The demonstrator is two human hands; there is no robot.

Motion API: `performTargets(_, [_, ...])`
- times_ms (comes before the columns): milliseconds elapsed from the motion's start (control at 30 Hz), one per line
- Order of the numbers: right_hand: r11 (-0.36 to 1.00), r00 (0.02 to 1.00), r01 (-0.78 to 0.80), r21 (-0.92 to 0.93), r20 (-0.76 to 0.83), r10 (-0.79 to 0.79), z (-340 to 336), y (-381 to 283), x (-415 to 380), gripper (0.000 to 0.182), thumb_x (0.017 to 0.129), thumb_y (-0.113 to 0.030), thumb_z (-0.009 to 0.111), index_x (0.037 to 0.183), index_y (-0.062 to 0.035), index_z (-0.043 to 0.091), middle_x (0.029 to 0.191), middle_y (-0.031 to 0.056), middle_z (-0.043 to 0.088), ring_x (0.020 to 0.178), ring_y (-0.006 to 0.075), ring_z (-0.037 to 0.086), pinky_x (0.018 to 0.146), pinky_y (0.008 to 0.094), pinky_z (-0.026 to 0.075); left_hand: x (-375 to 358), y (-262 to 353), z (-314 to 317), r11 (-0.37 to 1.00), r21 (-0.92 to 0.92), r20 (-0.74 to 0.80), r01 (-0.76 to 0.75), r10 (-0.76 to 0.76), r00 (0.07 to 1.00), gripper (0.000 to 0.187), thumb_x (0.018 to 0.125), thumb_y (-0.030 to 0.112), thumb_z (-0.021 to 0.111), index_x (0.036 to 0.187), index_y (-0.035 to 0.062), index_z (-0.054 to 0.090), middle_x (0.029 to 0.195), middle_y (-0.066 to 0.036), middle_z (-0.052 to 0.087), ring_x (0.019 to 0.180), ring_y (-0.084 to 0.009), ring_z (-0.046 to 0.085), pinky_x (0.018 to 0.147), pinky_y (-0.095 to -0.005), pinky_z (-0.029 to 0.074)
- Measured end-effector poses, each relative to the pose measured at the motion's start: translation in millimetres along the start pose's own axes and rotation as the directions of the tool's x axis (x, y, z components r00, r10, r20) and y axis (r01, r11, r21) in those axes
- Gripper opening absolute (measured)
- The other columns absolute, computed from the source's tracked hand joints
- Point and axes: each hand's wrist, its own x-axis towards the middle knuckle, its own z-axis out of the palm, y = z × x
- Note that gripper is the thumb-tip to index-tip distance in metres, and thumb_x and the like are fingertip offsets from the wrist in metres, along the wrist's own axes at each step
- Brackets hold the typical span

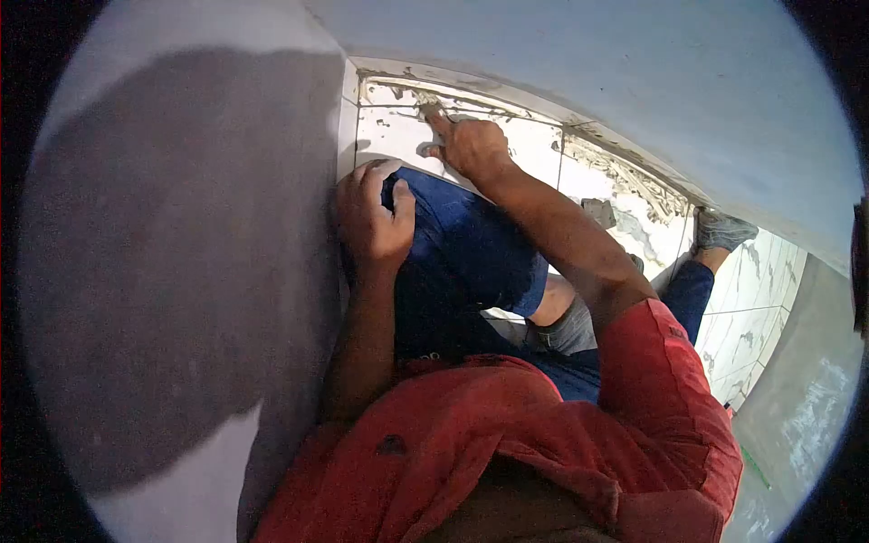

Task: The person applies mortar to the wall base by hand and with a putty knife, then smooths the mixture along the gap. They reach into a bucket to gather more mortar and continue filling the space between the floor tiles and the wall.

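Note:
My right hand [475,147] reaches to the far left corner of the tiled floor. Its index finger is stretched out, with the tip at a lump of mortar [427,98] in the strip along the wall. The thumb stands apart from that finger, and the other fingers look curled; I see no tool in this hand. White floor tile [394,136] lies under it, with smears of mortar near the edge. My left hand [376,213] rests on my knee in dark blue trousers [457,231], fingers spread and draped over it, holding nothing.
A plain wall [172,226] in shadow stands close on my left, and a pale wall [634,54] runs along the far side. On the tiles to the right are a small grey block [597,213], mortar crumbs [647,185] and my shoe [727,230].

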Motion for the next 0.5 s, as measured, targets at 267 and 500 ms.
performTargets(267, [0.989, 0.990, -0.135, 0.058, 0.050, 0.132, 9, 61, -14, 0.078, 0.095, -0.058, 0.045, 0.154, -0.0279, 0.004, 0.092, 0.0158, 0.071, 0.080, 0.0303, 0.071, 0.073, 0.0431, 0.058, 2, 1, 0, 0.997, 0.018, -0.023, -0.071, 0.071, 0.997, 0.024, 0.083, 0.009, 0.062, 0.107, 0.0054, 0.063, 0.106, -0.016, 0.063, 0.101, -0.0356, 0.059, 0.091, -0.0461, 0.044])
performTargets(500, [0.987, 0.985, -0.154, 0.044, 0.083, 0.150, 22, 121, -44, 0.072, 0.090, -0.068, 0.040, 0.151, -0.0411, 0.013, 0.102, 0.0200, 0.069, 0.089, 0.0345, 0.070, 0.076, 0.0470, 0.058, 1, 3, -1, 0.999, 0.048, 0.005, -0.014, 0.014, 1.000, 0.025, 0.084, 0.011, 0.062, 0.108, 0.0057, 0.063, 0.107, -0.016, 0.063, 0.104, -0.0361, 0.058, 0.092, -0.0465, 0.043])
